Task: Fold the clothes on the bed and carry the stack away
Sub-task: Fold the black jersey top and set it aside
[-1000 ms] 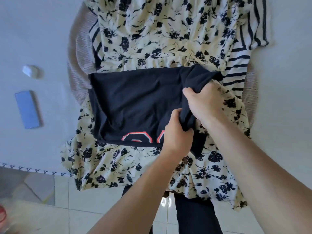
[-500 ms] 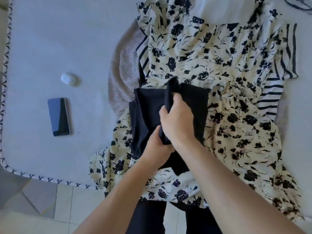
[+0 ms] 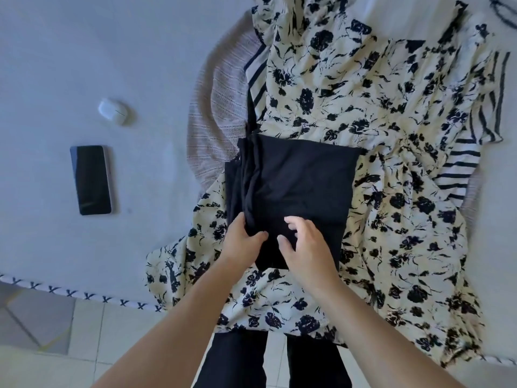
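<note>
A dark navy shirt (image 3: 302, 180) lies folded into a rough square on top of a cream dress with black flowers (image 3: 363, 107). My left hand (image 3: 240, 242) grips the folded shirt's near left edge, thumb on top of the cloth. My right hand (image 3: 307, 247) rests on the shirt's near part with its fingers loosely spread. Under the dress lie a white shirt with dark stripes (image 3: 458, 161) and a beige ribbed garment (image 3: 215, 107).
The clothes lie on a pale bed sheet (image 3: 84, 51) with a cross-stitched hem (image 3: 70, 291) at its near edge. A black phone (image 3: 91, 179) and a white earbud case (image 3: 113, 111) lie left of the pile. Tiled floor and my dark trouser legs (image 3: 235, 359) are below.
The shirt went from a wide band to a compact square as its right side was folded over to the left. My right hand has let go of the cloth and moved back to the near edge.
</note>
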